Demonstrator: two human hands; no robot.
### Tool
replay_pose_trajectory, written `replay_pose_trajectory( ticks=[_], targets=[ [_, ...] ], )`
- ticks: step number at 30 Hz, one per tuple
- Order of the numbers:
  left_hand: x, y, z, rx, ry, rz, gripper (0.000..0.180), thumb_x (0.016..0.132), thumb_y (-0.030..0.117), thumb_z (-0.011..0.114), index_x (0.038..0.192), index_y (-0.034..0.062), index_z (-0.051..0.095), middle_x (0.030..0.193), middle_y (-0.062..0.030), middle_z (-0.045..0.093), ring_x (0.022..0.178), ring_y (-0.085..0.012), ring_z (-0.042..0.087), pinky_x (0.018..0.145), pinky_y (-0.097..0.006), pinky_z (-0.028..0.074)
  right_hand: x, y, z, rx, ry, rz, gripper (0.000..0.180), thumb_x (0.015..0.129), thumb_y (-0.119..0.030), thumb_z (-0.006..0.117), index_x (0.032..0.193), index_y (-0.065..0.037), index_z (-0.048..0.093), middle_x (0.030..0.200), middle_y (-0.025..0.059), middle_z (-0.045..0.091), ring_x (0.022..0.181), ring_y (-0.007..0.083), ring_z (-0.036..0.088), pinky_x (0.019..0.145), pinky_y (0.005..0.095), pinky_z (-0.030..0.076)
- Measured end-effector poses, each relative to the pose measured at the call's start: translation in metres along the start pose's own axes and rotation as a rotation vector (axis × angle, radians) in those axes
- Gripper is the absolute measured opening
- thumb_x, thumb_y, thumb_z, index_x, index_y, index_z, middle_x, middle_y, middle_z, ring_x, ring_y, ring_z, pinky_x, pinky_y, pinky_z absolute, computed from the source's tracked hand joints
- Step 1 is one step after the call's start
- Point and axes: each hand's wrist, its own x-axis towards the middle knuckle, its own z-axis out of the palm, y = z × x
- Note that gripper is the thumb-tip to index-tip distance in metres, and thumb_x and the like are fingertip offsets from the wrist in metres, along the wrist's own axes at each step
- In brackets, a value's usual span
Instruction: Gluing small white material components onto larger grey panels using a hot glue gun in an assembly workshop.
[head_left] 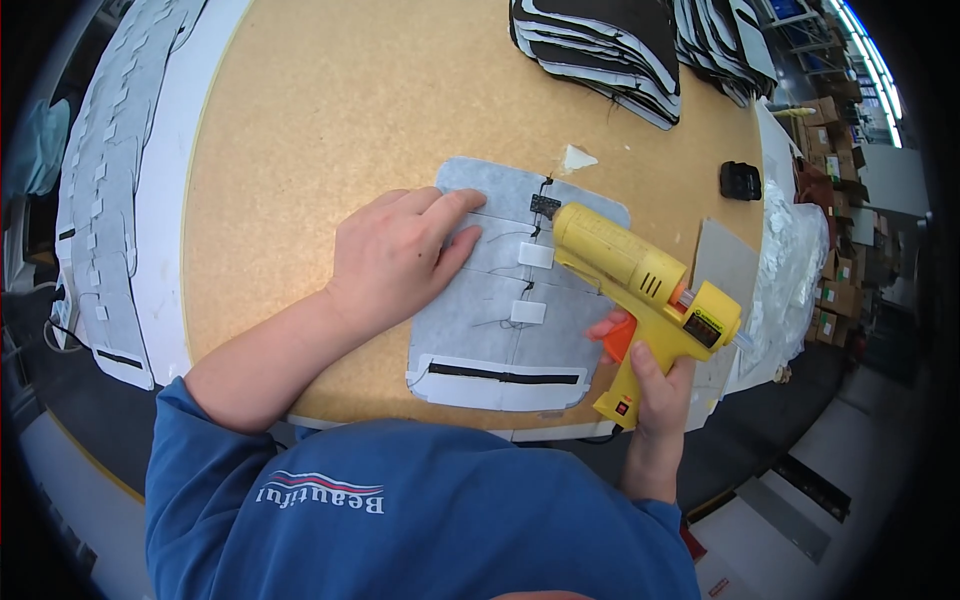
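Note:
A light grey fabric panel [470, 330] with rounded corners lies flat on the table in front of me. Down its middle run thin dark threads, two white tabs [535, 256] and a small black piece [545, 206] near the top. My left hand [395, 255] rests on the panel's left part, fingers stretched out and pressing it flat. In my right hand [655, 385] is a yellow hot glue gun [620, 255], gripped by its handle, with fingers at the orange trigger [619, 338]. Its nozzle points at the black piece; whether they touch I cannot tell.
Stacks of black and grey panels [600, 50] stand at the far side. A row of overlapping grey panels [105, 180] lies along the left. To the right are a black box-like object [740, 181] and clear plastic wrap [795, 270]. A white scrap [577, 159] lies beyond the panel.

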Motion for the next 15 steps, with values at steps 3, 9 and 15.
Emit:
replay_pose_trajectory(
  ticks=[3, 9, 15],
  targets=[
    [0.0008, 0.0002, 0.0006, -0.001, 0.016, 0.016, 0.019, 0.087, 0.024, 0.068, 0.104, 0.0166, 0.066, 0.080, -0.0010, 0.066, 0.072, -0.0205, 0.065, 0.058, -0.034, 0.051, -0.0015, -0.0009, -0.0010, 0.003, 0.027, 0.009, 0.038, 0.093, -0.014, 0.059, 0.126, 0.005, 0.054, 0.107, 0.0153, 0.067, 0.096, 0.0199, 0.065, 0.077, 0.0299, 0.052],
    [0.0010, 0.0005, 0.0000, 0.002, 0.005, 0.013, 0.019, 0.086, 0.023, 0.068, 0.104, 0.0165, 0.065, 0.080, -0.0010, 0.066, 0.071, -0.0210, 0.065, 0.057, -0.034, 0.051, 0.0008, 0.0011, -0.0001, 0.022, 0.010, -0.015, 0.040, 0.092, -0.012, 0.060, 0.127, 0.005, 0.052, 0.107, 0.0162, 0.067, 0.097, 0.0210, 0.066, 0.076, 0.0307, 0.052],
    [0.0004, -0.0009, 0.0005, -0.007, 0.007, 0.010, 0.020, 0.086, 0.023, 0.068, 0.104, 0.0164, 0.065, 0.079, -0.0011, 0.066, 0.072, -0.0209, 0.065, 0.058, -0.034, 0.051, -0.0002, 0.0050, -0.0027, 0.009, 0.011, 0.003, 0.041, 0.092, -0.011, 0.059, 0.129, 0.005, 0.050, 0.107, 0.0164, 0.066, 0.097, 0.0220, 0.066, 0.075, 0.0309, 0.052]
  ],
)
